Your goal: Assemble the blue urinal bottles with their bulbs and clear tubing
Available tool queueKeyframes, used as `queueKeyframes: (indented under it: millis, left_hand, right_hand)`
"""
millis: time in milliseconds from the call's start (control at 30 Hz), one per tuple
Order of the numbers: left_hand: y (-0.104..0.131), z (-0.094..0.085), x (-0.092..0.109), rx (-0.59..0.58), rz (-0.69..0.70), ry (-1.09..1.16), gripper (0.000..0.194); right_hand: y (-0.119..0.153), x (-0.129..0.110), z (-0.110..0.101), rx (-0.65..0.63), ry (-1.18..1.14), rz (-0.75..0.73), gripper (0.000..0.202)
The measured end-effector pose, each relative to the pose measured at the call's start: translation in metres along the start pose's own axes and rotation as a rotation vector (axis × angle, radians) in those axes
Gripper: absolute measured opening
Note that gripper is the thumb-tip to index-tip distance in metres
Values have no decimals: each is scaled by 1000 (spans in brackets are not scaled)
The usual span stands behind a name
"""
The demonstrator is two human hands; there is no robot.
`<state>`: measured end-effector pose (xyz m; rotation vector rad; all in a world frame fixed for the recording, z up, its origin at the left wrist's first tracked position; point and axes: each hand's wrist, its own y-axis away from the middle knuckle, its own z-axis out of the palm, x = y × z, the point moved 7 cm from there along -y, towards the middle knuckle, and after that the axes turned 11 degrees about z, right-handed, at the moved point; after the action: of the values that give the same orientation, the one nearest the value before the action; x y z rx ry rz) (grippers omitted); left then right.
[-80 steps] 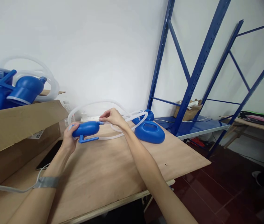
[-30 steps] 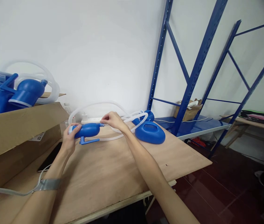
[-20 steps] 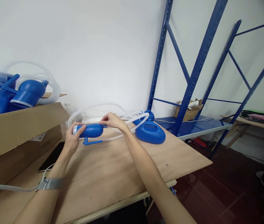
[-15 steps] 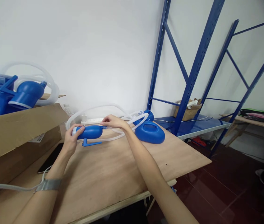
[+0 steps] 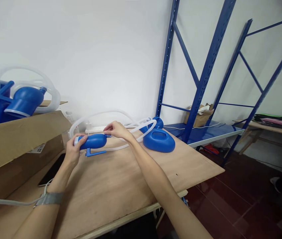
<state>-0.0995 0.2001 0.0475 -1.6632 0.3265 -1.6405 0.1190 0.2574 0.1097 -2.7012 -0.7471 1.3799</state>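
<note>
My left hand is wrapped round the wide, white-rimmed end of a blue plastic urinal funnel, held level above the table. A thin blue lever handle hangs below its body. At the narrow ribbed neck on the right, my right hand pinches the end of a translucent white hose; the fingers partly hide the joint. The hose loops behind both hands and across to the right. A blue jug-like bottle with a moulded handle sits to the right, with another blue part behind it.
A cardboard box at left holds several blue funnels and coiled hose. A dark phone lies beside it. A white power strip lies by the wall. Blue shelving stands right of the wooden table.
The whole view has shifted slightly, so things appear a little further left. Both hands keep their holds on the funnel and at its neck.
</note>
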Motion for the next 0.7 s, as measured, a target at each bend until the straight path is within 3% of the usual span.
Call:
queueKeyframes:
  millis: [200, 433, 600, 700]
  left_hand:
    - [4, 0, -10, 16, -90, -6, 44]
    - [3, -2, -10, 55, -69, 2, 42]
    - [7, -1, -15, 143, -261, 92, 46]
    - [9, 0, -17, 173, -324, 106, 46]
  right_hand:
    - [5, -8, -2, 83, 141, -33, 8]
    - [14, -21, 4, 151, 377, -83, 14]
    - [21, -35, 16, 163, 541, -247, 23]
    - [18, -31, 18, 175, 537, -258, 23]
